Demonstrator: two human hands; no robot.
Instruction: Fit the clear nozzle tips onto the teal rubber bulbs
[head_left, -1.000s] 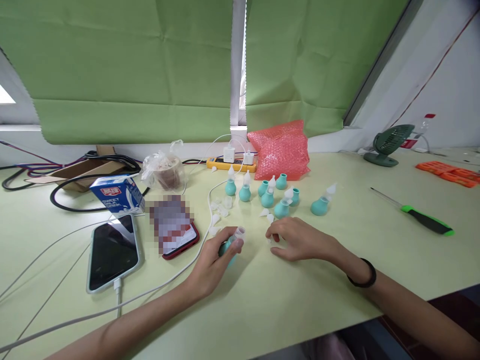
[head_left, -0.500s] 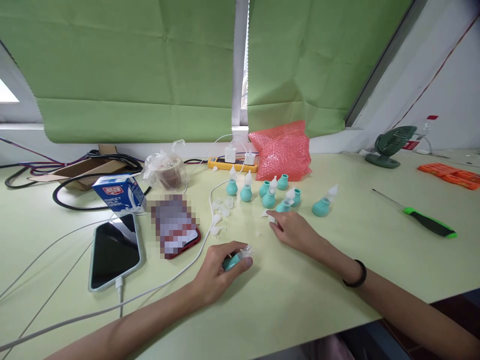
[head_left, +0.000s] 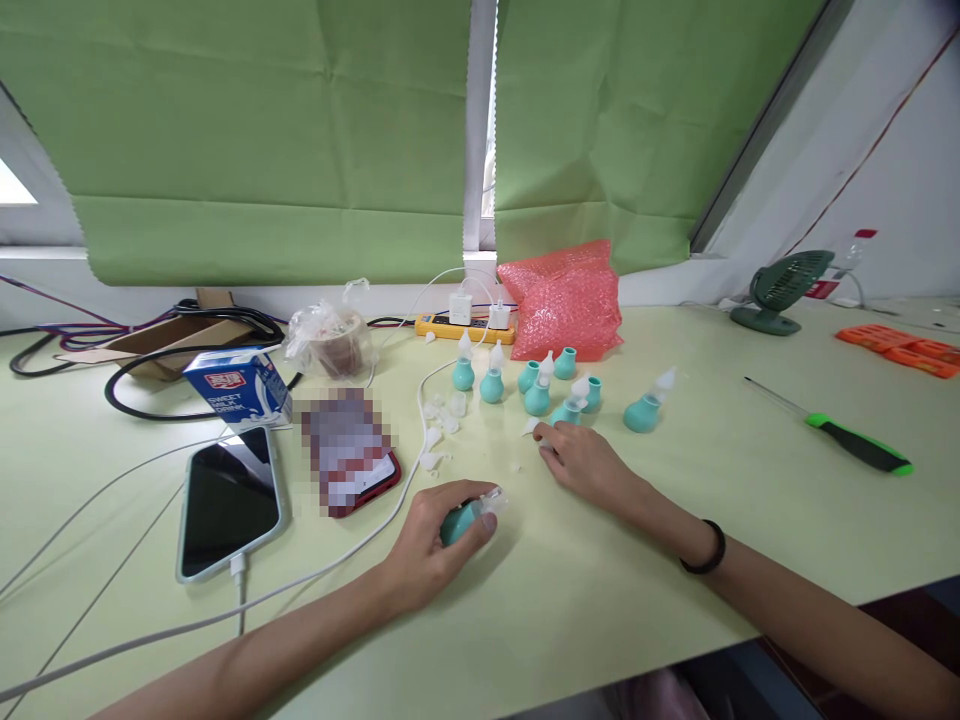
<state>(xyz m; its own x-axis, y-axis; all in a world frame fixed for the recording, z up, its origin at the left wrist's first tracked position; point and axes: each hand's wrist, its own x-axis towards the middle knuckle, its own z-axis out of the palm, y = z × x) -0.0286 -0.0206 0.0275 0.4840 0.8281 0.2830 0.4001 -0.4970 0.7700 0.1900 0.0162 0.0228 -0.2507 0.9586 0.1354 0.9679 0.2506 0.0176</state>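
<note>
My left hand [head_left: 442,535] is wrapped round a teal nasal aspirator bulb [head_left: 459,522] with a clear tip [head_left: 491,500] pointing to the right, just above the table. Farther out, my right hand [head_left: 581,458] reaches down to the tabletop, its thumb and forefinger closed on a small translucent nozzle [head_left: 531,427]; most of that piece is hidden by the fingers. Behind it stand several teal bulbs, some fitted with nozzles, such as the tilted aspirator [head_left: 643,412] at the right, and some bare, like the open bulb [head_left: 565,362]. Loose translucent parts [head_left: 431,440] lie left of these.
Two phones, one in a pale case [head_left: 234,505] and one in a red case [head_left: 352,455], lie left, with a white cable [head_left: 322,572] crossing. A milk carton [head_left: 238,388], power strip [head_left: 480,330], pink bubble-wrap bag [head_left: 562,305], screwdriver [head_left: 859,442] and fan [head_left: 780,290] surround the workspace.
My left hand has shifted slightly on the aspirator, showing more of its teal bulb. My right fingers have drawn in a little over the nozzle, covering more of it.
</note>
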